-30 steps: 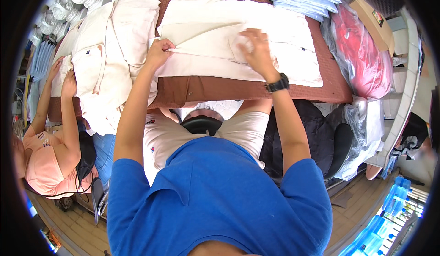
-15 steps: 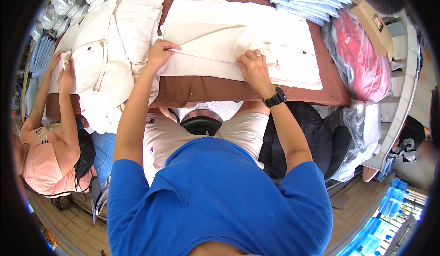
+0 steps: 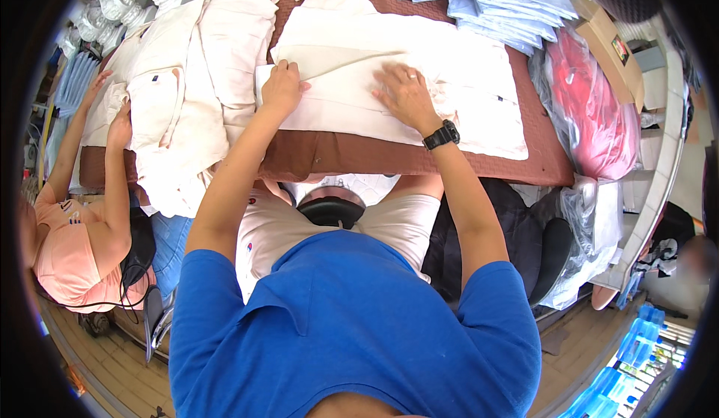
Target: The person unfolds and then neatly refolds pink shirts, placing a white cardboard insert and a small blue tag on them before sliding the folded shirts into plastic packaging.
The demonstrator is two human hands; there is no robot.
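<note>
Cream garment, matte woven cloth, creased: lies flat in a long folded rectangle (image 3: 389, 47) on the brown, quilt-textured table cover (image 3: 329, 154). Left hand (image 3: 284, 88) at its left end, fingers curled; cannot tell whether cloth is pinched. Right hand (image 3: 408, 97) open, palm down, fingers spread over the cloth, slightly blurred. Small dark label (image 3: 500, 98) near garment's right end, illegible. Beyond: glossy plastic-wrapped blue packs (image 3: 509, 6), stacked.

Bright light, pale garment (image 3: 359, 52) washed out, right hand (image 3: 408, 97) blurred, fisheye-bent edges, black corners
</note>
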